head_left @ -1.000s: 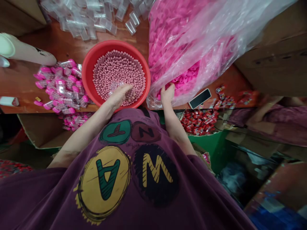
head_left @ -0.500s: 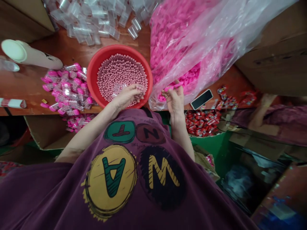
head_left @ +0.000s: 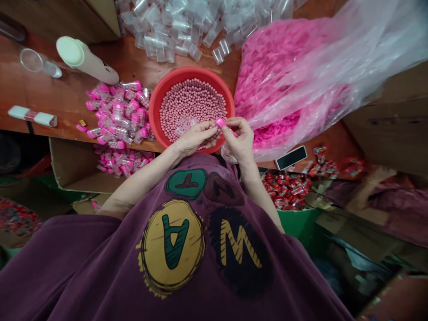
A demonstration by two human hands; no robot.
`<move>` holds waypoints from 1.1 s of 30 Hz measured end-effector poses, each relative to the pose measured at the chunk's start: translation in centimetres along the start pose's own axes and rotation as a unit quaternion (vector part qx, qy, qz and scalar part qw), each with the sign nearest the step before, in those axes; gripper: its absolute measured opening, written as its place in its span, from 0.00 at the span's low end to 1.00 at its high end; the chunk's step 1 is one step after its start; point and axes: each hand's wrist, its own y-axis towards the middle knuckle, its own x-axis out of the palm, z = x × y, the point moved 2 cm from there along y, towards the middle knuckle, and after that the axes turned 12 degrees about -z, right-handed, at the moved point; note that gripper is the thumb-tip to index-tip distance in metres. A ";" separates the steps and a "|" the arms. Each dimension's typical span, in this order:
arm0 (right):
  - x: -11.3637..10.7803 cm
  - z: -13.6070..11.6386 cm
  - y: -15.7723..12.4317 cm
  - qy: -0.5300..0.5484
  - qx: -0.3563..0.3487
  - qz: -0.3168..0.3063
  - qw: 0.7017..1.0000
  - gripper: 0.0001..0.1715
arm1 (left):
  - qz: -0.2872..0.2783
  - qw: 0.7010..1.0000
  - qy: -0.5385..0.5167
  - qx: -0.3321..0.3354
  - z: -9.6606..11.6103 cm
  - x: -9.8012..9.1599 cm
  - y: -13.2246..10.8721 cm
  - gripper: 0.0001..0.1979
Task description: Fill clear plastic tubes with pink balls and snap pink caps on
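At the front right rim of the red bowl [head_left: 156, 93] my two hands meet. Closed fingers of my left hand [head_left: 195, 138] hold a small clear tube, mostly hidden, with pink beads showing at the fingertips. My right hand [head_left: 241, 138] pinches a bright pink cap [head_left: 220, 121] against the tube's end; more pink shows under its fingers. Pink beads [head_left: 192, 100] fill much of the bowl, and a few clear tubes [head_left: 185, 125] lie on them. Right of the bowl, a clear plastic bag [head_left: 337, 67] holds many pink caps [head_left: 281, 58].
Capped bead tubes [head_left: 118, 111] are heaped left of the bowl, with more in a cardboard box [head_left: 72, 167] below. Clear tubes [head_left: 180, 26] lie at the back. A white bottle [head_left: 88, 62] stands left. A phone [head_left: 291, 158] and red-wrapped pieces [head_left: 287, 189] are right, near another person's arm [head_left: 372, 191].
My right hand has moved left from the bag of caps, bringing a pink cap to my left hand. My left hand has risen slightly from the beads toward the rim. The view has shifted.
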 end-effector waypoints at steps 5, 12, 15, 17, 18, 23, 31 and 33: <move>-0.7 -1.6 0.9 -0.050 0.006 -0.095 0.994 0.31 | 0.016 1.000 -0.016 0.016 -0.1 -0.4 -0.2 0.19; -0.3 -2.0 0.6 -0.092 0.036 -0.117 0.988 0.24 | 0.102 0.993 0.035 0.038 -1.0 -0.6 -0.2 0.18; -0.1 -2.3 0.4 -0.085 0.031 -0.127 0.988 0.23 | 0.080 0.993 0.074 0.047 -0.6 -0.9 -0.4 0.20; 0.0 -2.8 0.3 -0.074 0.023 -0.123 0.989 0.22 | 0.058 0.992 0.091 0.058 0.1 -1.1 -0.7 0.21; 0.0 -3.1 0.2 -0.069 0.019 -0.117 0.991 0.21 | 0.044 0.993 0.093 0.065 0.5 -1.2 -0.8 0.22; 0.1 -4.0 0.0 -0.052 -0.002 -0.079 0.996 0.16 | 0.026 0.994 0.060 0.082 1.6 -1.3 -0.8 0.21; 0.8 -2.3 3.1 -0.092 -0.009 -0.129 0.987 0.15 | 0.111 0.991 -0.006 0.076 1.4 -1.0 -0.2 0.18; 1.0 -2.3 3.6 -0.090 -0.009 -0.153 0.984 0.16 | 0.118 0.990 -0.018 0.077 1.5 -1.1 -0.2 0.19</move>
